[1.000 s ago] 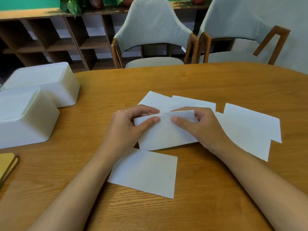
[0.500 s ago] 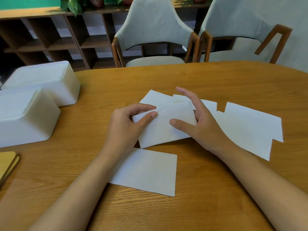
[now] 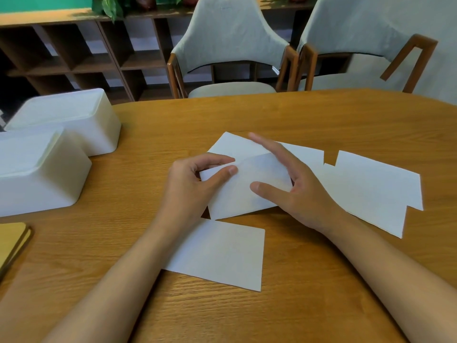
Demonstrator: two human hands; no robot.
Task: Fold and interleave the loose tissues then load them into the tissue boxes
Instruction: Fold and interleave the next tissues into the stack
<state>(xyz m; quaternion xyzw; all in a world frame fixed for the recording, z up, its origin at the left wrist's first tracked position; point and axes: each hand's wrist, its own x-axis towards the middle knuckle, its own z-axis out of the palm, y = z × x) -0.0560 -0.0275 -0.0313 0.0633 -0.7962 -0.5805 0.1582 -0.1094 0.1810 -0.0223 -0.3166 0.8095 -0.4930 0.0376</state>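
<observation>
A folded white tissue (image 3: pixel 242 191) lies at the middle of the wooden table (image 3: pixel 321 115). My left hand (image 3: pixel 193 184) pinches its left end between thumb and forefinger. My right hand (image 3: pixel 296 189) lies over its right end with straight fingers along the far fold and the thumb pressing on top. More loose tissues lie around it: one beneath at the back (image 3: pixel 235 147), a flat one near me (image 3: pixel 220 253), and overlapping ones to the right (image 3: pixel 371 189). Two white tissue boxes (image 3: pixel 74 120) (image 3: pixel 37 174) stand upside down at the left.
A yellow-tan lid or board (image 3: pixel 12 241) lies at the table's left edge. Two grey upholstered chairs (image 3: pixel 230 45) (image 3: pixel 358 38) stand behind the table's far edge. A brown open shelf unit (image 3: pixel 74 53) runs along the back wall.
My right hand's fingers have uncurled from the tissue's far edge and stretched out straight along the fold. The left hand keeps its pinch in the same spot.
</observation>
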